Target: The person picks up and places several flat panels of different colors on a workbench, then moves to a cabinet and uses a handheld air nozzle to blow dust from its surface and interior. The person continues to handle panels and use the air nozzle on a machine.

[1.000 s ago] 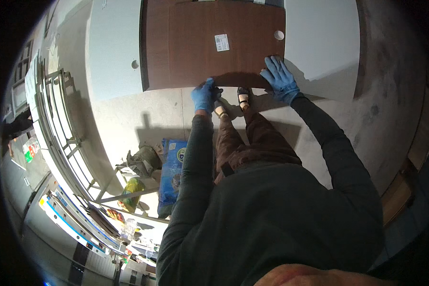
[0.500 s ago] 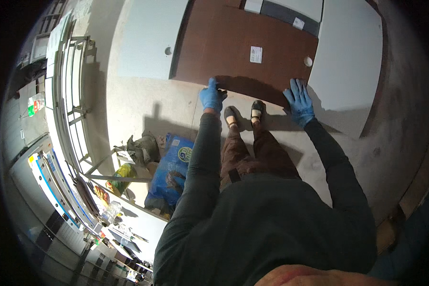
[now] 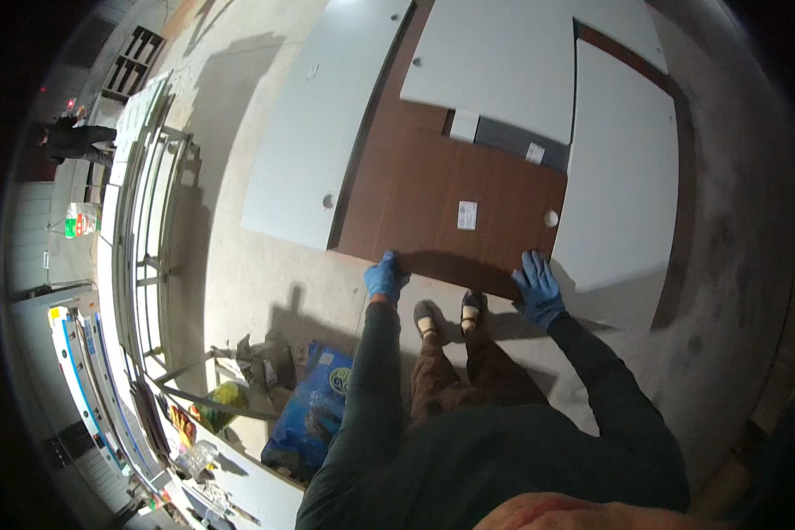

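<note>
A brown board (image 3: 433,216) with a white label and a round hole lies flat before my feet, among pale grey panels. My left hand (image 3: 384,277), in a blue glove, is closed on the board's near edge, left of its middle. By the board's near right corner rests my right hand (image 3: 539,290), also gloved in blue, its fingers stretched out over the edge; its thumb is hard to make out. A large pale panel (image 3: 512,66) covers the board's far part, with a dark grey strip (image 3: 508,143) showing along its near side.
One long pale panel (image 3: 318,132) lies to the left, another pale panel (image 3: 623,177) to the right. A metal frame rack (image 3: 155,238) stands at far left. Near my left arm sits a blue sack (image 3: 314,411). Beyond the rack is another person (image 3: 78,140) in dark clothes.
My view has tilted up, so the panels and both hands appear lower and more of the far floor shows. Both hands stay at the brown board's near edge.
</note>
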The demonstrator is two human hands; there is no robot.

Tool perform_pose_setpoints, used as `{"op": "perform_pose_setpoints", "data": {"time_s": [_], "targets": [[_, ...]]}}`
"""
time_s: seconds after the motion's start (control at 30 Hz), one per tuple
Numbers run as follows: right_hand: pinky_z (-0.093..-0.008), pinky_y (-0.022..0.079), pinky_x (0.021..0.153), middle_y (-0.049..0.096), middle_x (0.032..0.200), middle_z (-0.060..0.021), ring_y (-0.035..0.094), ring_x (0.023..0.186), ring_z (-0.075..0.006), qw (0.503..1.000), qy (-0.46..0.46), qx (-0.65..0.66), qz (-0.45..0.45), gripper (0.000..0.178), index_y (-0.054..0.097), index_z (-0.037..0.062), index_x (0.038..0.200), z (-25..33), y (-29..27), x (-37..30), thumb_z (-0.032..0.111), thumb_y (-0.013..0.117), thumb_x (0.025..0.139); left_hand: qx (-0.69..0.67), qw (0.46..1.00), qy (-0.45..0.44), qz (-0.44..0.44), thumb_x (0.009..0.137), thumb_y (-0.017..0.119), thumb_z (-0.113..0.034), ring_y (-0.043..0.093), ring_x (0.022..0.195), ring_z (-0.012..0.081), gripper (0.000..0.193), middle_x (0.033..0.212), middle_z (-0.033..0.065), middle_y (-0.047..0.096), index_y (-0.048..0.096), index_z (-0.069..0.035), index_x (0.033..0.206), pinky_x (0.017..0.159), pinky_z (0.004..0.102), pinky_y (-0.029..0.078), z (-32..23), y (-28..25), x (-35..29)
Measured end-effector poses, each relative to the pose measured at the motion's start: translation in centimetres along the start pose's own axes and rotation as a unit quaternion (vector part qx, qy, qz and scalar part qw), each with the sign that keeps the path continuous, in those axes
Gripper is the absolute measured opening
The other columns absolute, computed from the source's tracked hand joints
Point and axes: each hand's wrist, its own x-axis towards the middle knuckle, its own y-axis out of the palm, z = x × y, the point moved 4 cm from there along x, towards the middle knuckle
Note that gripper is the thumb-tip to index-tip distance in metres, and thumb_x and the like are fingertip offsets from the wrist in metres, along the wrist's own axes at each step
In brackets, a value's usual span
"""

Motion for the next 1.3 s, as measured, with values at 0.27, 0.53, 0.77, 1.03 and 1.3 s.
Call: {"op": "perform_pose_setpoints", "data": {"time_s": [0.27, 0.53, 0.77, 1.03, 1.3], "targets": [[-0.0626, 0.018, 0.124, 0.021, 0.163, -0.0303, 0.021, 0.15, -0.0517, 1.0, 0.0, -0.015, 0.02, 0.078, 0.053, 0.008, 0.137, 0.0, 0.2, 0.1, 0.042, 0.083, 0.074, 0.291, 0.933, 0.194, 0.088, 0.082, 0.077, -0.052, 0.074, 0.095, 0.0367, 0.058, 0.104, 0.0137, 0.077, 0.061, -0.015, 0.123, 0.082, 0.044, 0.059, 0.3, -1.8, 3.8], [-0.0622, 0.016, 0.125, 0.018, 0.166, -0.03, 0.018, 0.154, -0.0483, 0.998, 0.008, -0.035, 0.045, 0.079, 0.048, 0.0053, 0.142, -0.3, -0.3, -0.9, 0.043, 0.078, 0.079, 0.326, 0.888, 0.312, 0.094, 0.098, 0.066, -0.027, 0.072, 0.083, 0.0307, 0.03, 0.097, 0.017, 0.072, 0.065, 0.001, 0.111, 0.075, 0.0462, 0.063, 0.4, -1.0, 4.8], [-0.0595, 0.018, 0.125, 0.016, 0.167, -0.0311, 0.017, 0.155, -0.0477, 0.997, 0.013, -0.077, 0.027, 0.074, 0.048, 0.005, 0.138, -0.4, -0.5, -1.9, 0.038, 0.077, 0.078, -0.009, 0.995, 0.046, -0.092, 0.087, 0.077, -0.031, 0.071, 0.067, 0.0314, 0.036, 0.089, 0.0189, 0.071, 0.064, 0.002, 0.093, 0.051, 0.0427, 0.056, -1.0, 1.1, -2.6], [-0.0657, 0.024, 0.122, 0.03, 0.16, -0.0345, 0.025, 0.152, -0.0511, 0.992, -0.034, -0.065, -0.1, 0.033, 0.055, 0.0013, 0.126, 0.0, -1.9, -1.8, 0.006, 0.06, 0.093, 0.06, 0.995, 0.064, -0.039, 0.095, 0.072, -0.027, 0.072, 0.078, 0.0274, 0.034, 0.094, 0.0189, 0.073, 0.067, 0.007, 0.098, 0.063, 0.0402, 0.062, -2.0, 1.3, -3.3], [-0.0663, 0.02, 0.123, 0.026, 0.161, -0.0349, 0.022, 0.151, -0.0533, 1.0, 0.001, 0.006, -0.02, 0.065, 0.054, 0.0009, 0.125, -0.1, -2.0, -2.2, 0.027, 0.084, 0.074, 0.04, 0.998, 0.031, -0.033, 0.094, 0.071, -0.023, 0.072, 0.083, 0.0335, 0.033, 0.103, 0.0225, 0.072, 0.066, 0.007, 0.107, 0.064, 0.0465, 0.065, -0.4, -0.1, -0.4]]}}
